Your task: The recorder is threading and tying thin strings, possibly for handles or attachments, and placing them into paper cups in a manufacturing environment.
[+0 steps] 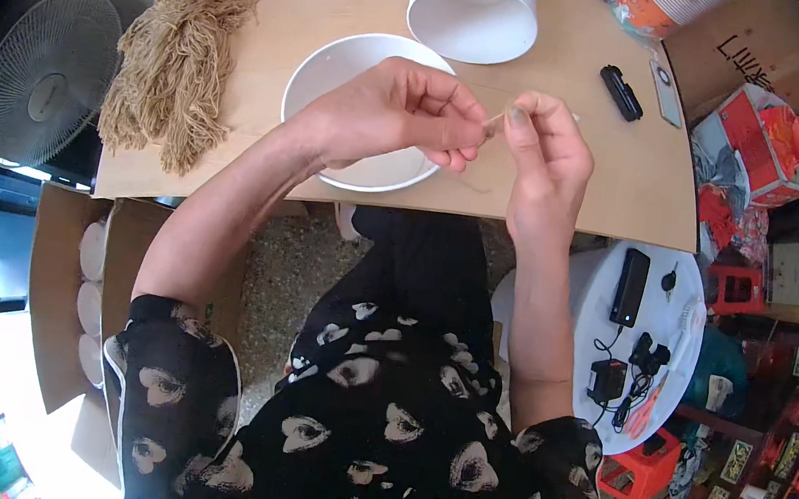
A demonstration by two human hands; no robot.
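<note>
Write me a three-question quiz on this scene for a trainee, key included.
1. True or false: in this view, the left hand hides part of the white bowl.

2. Where on the table does the shaggy tan bundle lie?
a) toward the right end
b) toward the left end
c) in the middle, inside the bowl

3. Fill in: the left hand and the right hand meet at their fingertips, pinching a thin tan ____.

Key: 1. True. 2. b. 3. strand.
</note>
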